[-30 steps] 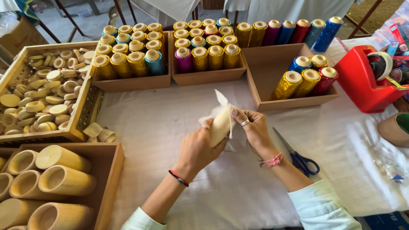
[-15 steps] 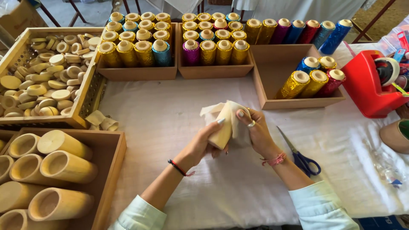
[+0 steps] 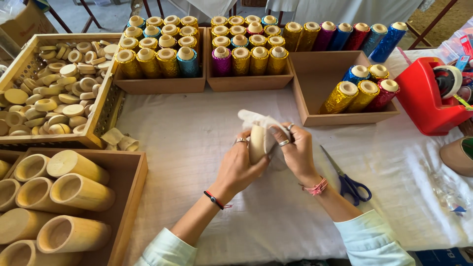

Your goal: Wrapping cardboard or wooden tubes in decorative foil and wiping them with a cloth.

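Bamboo tube [image 3: 257,143] sits between our left hand [image 3: 239,167] and right hand [image 3: 295,152] above the white bench [image 3: 187,148]; both grips close on it and its thin paper wrap [image 3: 256,119].

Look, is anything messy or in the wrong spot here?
Slightly. A few bamboo scraps lie loose on the white cloth outside the crate of rings, as if spilled. The scissors lie by the right hand. Everything else sits sorted in boxes.
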